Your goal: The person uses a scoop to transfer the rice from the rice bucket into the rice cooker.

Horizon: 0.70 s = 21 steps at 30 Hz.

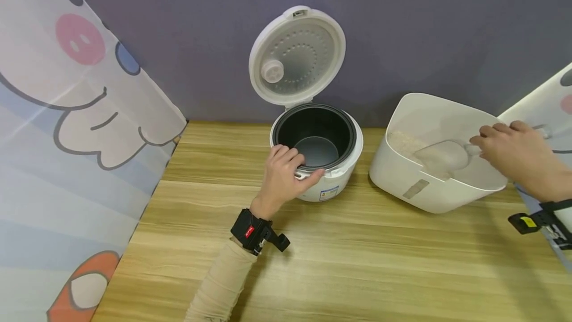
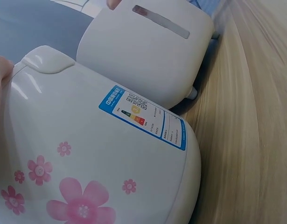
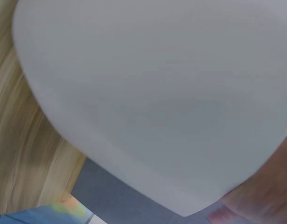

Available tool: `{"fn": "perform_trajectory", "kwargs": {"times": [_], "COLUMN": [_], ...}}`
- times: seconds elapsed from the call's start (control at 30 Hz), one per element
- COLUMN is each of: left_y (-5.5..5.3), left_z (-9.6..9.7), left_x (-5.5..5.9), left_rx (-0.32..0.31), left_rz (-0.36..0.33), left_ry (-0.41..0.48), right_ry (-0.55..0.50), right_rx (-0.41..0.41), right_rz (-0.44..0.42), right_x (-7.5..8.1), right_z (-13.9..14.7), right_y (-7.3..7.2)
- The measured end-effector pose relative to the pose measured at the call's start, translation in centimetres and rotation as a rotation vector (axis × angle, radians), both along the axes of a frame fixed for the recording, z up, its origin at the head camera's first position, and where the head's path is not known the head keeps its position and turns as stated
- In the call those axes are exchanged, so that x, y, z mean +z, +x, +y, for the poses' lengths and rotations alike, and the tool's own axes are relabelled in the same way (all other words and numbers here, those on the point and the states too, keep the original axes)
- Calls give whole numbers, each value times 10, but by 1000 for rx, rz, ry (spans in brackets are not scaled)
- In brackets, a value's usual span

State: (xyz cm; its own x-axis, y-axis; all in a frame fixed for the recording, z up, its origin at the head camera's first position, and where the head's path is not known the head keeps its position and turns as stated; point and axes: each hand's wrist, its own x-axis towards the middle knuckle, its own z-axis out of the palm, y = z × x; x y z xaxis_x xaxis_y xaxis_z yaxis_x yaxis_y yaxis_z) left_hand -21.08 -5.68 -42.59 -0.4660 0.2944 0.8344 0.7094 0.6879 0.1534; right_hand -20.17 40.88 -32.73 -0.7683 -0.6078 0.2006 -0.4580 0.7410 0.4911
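Observation:
In the head view a white rice cooker (image 1: 350,175) stands with its lid (image 1: 308,58) raised and a dark inner pot (image 1: 313,123) inside. My left hand (image 1: 283,173) grips its front rim, fingers over the edge and thumb along the front. The left wrist view shows the cooker's flowered side (image 2: 96,144) close up. To the right is a white rice bin (image 1: 402,183) holding rice (image 1: 404,143). My right hand (image 1: 520,155) holds a clear scoop (image 1: 444,155) by its handle; the scoop's bowl is inside the bin, over the rice. How full the scoop is, I cannot tell.
Both stand on a wooden table (image 1: 313,262) against a dark grey wall (image 1: 178,39). A cartoon-printed curtain (image 1: 67,163) hangs on the left, and another printed sheet (image 1: 547,96) is at the right. The bin's white wall (image 3: 148,93) fills most of the right wrist view.

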Motion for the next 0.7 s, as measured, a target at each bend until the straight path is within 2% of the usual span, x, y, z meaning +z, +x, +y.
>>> {"fn": "perform_trajectory", "kwargs": {"times": [0.17,0.27,0.4,0.7], "left_y": [0,0,-1,0], "left_z": [0,0,1,0], "left_x": [0,0,0,-1], "left_rx": [8,6,8,25], "left_rz": [-7,0,13,18], "left_ry": [-1,2,0,-14], "right_ry": [4,-18,-75,-192], "right_rx": [-118,-161,-158,-106], "right_rz": [-179,-258,-320,-402], "right_x": [2,1,-2,-8], "right_z": [-7,-10,-13,-22], "right_y": [-3,-5,-8,-14]}}
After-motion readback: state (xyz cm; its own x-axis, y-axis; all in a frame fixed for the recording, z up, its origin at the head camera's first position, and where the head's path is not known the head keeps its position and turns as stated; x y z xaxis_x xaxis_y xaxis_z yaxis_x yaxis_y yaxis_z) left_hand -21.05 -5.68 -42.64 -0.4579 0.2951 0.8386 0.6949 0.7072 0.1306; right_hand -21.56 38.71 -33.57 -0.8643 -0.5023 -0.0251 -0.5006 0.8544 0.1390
